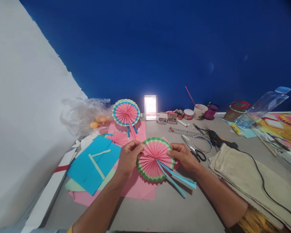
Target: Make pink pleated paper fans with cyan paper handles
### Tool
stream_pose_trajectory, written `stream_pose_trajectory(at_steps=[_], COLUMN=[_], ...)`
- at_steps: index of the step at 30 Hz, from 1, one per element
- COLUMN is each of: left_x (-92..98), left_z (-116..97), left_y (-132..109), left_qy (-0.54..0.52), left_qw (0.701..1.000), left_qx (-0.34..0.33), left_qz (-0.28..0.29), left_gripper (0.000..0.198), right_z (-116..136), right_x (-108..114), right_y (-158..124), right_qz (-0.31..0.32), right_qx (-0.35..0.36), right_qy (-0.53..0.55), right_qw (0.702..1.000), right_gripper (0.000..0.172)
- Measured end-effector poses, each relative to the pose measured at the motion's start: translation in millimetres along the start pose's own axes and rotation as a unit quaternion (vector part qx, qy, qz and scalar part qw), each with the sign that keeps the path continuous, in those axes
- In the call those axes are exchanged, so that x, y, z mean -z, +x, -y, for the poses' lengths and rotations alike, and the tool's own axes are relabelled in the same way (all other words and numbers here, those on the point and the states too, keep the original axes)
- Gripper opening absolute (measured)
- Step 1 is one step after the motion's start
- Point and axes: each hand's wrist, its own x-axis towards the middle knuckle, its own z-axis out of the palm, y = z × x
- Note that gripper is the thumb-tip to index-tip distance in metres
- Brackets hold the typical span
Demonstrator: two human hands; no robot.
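Note:
Between my hands is a round pleated paper fan (150,165), pink with a white and green rim. Two light blue paper strips (177,181) run from its centre toward the lower right. My left hand (130,154) pinches the fan's upper left edge between thumb and fingers. On the opposite side, my right hand (183,155) grips the right edge the same way. Pink paper sheets (138,187) lie beneath the fan. A second pleated fan (126,112), pink with blue and pale green rings, stands upright behind, and another pink fan (118,137) lies partly covered.
Blue card sheets (94,165) with pale strips lie at left. To the right are scissors (194,150), a metal ruler (184,131), a glue gun (220,139) and a folded cloth (252,174) with a black cord across it. A plastic bottle (264,103) leans at far right.

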Motion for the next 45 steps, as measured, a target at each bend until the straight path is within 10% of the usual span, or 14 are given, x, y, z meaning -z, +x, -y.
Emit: stream_pose_trajectory(at_steps=[11, 16, 19, 24, 29, 40, 45], left_x=[-2.6, -7.0, -9.7, -7.2, -0.5, -7.3, -10.1], left_z=[-2, -4, -1, 5, 7, -1, -1], left_y=[0, -11, -16, -11, 1, -7, -12], left_qy=[0.073, 0.322, 0.374, 0.292, 0.077, -0.087, -0.066], left_qw=[0.996, 0.892, 0.853, 0.910, 0.996, 0.978, 0.979], left_qx=[-0.045, -0.317, -0.364, -0.292, -0.050, 0.111, 0.102], left_qz=[-0.015, 0.002, 0.026, -0.029, -0.007, 0.151, 0.166], left_gripper=[0.017, 0.009, 0.019, 0.039, 0.056, 0.043, 0.031], right_z=[-6, -4, -6, -6, -2, 6, 2], right_x=[3, 2, 2, 3, -1, 1, -5], right_y=[3, 3, 4, 7, 5, -1, 3], right_qz=[-0.022, -0.039, -0.043, -0.070, -0.063, 0.033, 0.027], right_qx=[0.015, 0.017, 0.010, 0.003, -0.006, 0.028, -0.009], right_qy=[0.012, 0.013, 0.033, 0.067, 0.056, 0.062, 0.065], right_qw=[1.000, 0.999, 0.998, 0.995, 0.996, 0.997, 0.997], right_gripper=[0.029, 0.031, 0.029, 0.031, 0.038, 0.072, 0.046])
